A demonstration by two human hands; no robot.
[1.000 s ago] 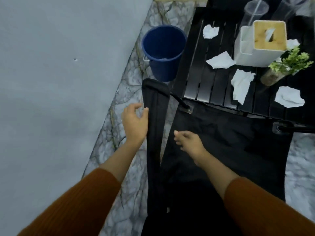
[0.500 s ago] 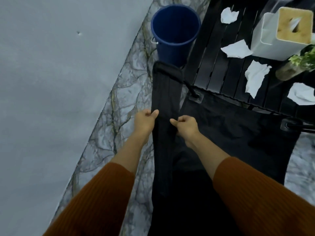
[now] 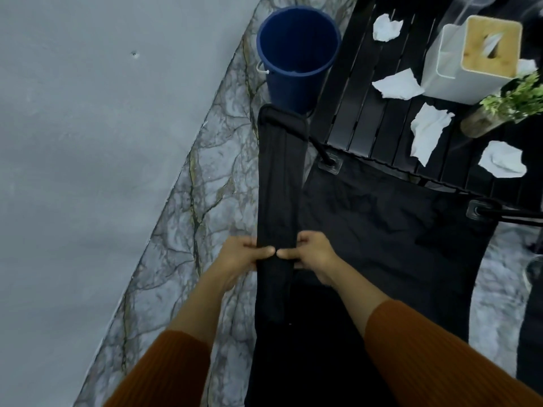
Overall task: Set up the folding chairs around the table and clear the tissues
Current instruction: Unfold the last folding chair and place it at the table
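Hands (image 3: 239,255) and (image 3: 314,255) clamp, thumbs nearly touching, on a folded chair (image 3: 279,201) standing off the table's (image 3: 364,113) near-left corner, beside an opened chair (image 3: 382,218). Pulling the sides apart evenly should spread it; tissues (image 3: 426,133) remain on the table.

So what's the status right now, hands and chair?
Left hand and right hand gripping folded chair. Tissues uncleared on table. Blue bucket just beyond.

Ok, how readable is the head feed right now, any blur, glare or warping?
Head view: dim, flat light, no glare; the black folded chair loses detail against the opened seat; wide-angle bends the wall edge; potted plant at right is smeared; both hands stay sharp.
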